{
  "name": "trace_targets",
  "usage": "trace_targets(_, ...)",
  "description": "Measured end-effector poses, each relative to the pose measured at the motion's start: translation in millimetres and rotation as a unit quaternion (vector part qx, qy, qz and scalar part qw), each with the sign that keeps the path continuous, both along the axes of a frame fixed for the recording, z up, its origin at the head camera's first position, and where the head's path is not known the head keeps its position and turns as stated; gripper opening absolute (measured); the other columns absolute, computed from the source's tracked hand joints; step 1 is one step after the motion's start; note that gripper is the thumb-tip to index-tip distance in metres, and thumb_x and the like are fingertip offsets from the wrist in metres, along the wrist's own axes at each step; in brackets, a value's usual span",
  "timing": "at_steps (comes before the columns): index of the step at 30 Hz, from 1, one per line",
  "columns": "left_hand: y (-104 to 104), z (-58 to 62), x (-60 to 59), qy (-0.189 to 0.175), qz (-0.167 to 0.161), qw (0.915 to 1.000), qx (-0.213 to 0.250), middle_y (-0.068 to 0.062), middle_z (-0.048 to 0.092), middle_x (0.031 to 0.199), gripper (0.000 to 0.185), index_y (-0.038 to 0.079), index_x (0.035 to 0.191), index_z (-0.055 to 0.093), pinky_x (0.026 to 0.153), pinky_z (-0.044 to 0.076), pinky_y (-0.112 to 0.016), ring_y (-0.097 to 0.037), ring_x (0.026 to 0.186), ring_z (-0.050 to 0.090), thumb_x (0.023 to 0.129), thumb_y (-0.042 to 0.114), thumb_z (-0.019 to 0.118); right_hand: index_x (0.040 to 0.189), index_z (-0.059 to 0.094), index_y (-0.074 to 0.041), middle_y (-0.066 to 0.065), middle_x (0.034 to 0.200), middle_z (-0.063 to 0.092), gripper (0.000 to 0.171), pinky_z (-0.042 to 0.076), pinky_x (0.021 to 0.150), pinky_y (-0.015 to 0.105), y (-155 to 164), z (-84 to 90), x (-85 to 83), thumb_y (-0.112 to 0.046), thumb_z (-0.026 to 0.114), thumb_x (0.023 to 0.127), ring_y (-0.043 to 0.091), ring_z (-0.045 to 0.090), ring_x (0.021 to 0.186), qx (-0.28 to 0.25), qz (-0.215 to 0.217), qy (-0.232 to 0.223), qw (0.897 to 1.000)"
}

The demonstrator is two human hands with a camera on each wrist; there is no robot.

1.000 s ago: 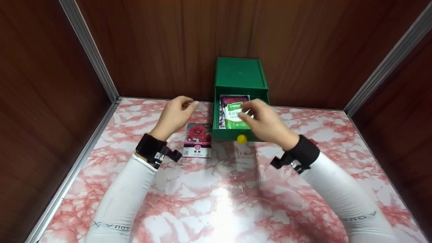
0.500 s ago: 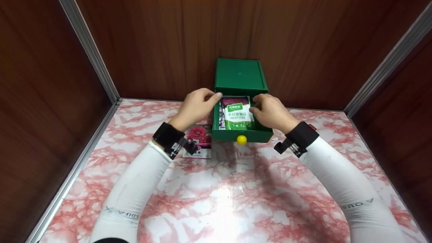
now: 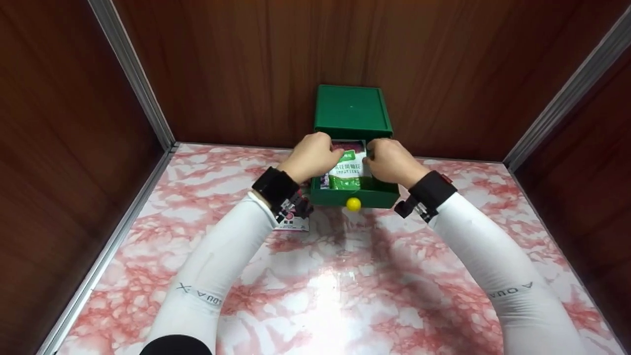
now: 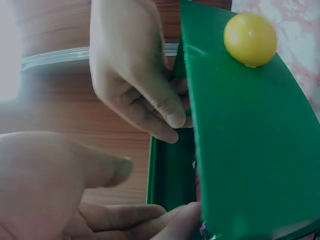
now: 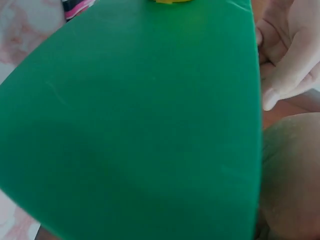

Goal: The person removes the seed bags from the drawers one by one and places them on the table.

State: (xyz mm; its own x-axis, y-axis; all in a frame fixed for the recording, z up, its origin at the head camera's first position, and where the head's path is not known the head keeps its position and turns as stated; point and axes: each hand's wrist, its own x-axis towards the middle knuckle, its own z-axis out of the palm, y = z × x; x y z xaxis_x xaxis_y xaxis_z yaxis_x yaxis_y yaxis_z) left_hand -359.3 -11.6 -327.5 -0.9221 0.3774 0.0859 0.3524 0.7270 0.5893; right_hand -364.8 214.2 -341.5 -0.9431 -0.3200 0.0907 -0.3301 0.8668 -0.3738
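Near the centre of the head view, found a green drawer (image 3: 329, 198) pulled well out of its matching case (image 3: 351, 109), with a green-and-white packet (image 3: 346, 171) lying inside over a purple-toned packet (image 3: 348, 146). Judged the work to be partway along: counted at least these two within the drawer, counted one flat pink-and-white packet (image 3: 296, 226) as left outside, on the table (image 3: 429, 276) just left of the drawer in the frame, and counted the drawer as not yet closed.

Saw the left hand (image 3: 313, 157) over the drawer's left side, with thumb spread away from fairly straight fingers in the left wrist view and a fingertip close to the packets (touching or merely near, could not tell). Saw the right hand (image 3: 393, 161) across from it, well apart, with bent fingers at the drawer's right side; could not tell of any pinch or grip there, for lack of a clear sight of the fingertips.

Took the drawer for smooth, thin-walled, boxy plastic, and the round yellow knob (image 3: 353, 204) for a glossier sort. Guessed at thin, slippery film for the packets, from the crinkled shine low on the upper one. Noted pink-and-white marbling toward the bottom of the frame, broken by glare, and dark, straight-grained wood panels (image 3: 246, 74) across the top.
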Motion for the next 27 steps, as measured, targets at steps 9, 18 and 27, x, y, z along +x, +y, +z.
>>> trace_targets(9,19,-6.3,3.7,0.006,0.008,0.9972,-0.074,-0.002,0.053,0.081,0.027,0.012,0.081,0.059,0.063,0.043,-0.032,-0.020,0.068,0.052,0.108,0.016,0.059,0.088,0.064,0.002,0.023,0.092,0.062,0.015,0.054,0.086,0.055,-11,-2.2,-0.8,-0.007,0.063,0.101,0.037,0.057,0.087,0.063,0.015,0.022,0.998)
trace_targets(18,30,-9.6,6.9,-0.001,0.021,0.9936,-0.111,-0.008,0.072,0.101,0.014,0.008,0.096,0.074,0.071,0.054,-0.034,-0.023,0.081,0.064,0.103,0.009,0.062,0.082,0.063,0.001,0.024,0.090,0.065,0.018,0.056,0.087,0.056,-17,-1.8,-2.4,-0.007,0.063,0.098,0.037,0.059,0.086,0.089,0.016,-0.001,0.996)
trace_targets(27,38,-14.5,10.2,-0.001,0.024,0.9897,-0.141,-0.013,0.076,0.121,0.017,0.005,0.114,0.076,0.090,0.062,-0.044,-0.028,0.103,0.071,0.103,0.014,0.067,0.074,0.059,-0.004,0.029,0.095,0.070,0.024,0.058,0.090,0.056,-18,-4.6,-2.8,-0.007,0.061,0.098,0.041,0.065,0.090,0.109,0.020,-0.012,0.994)
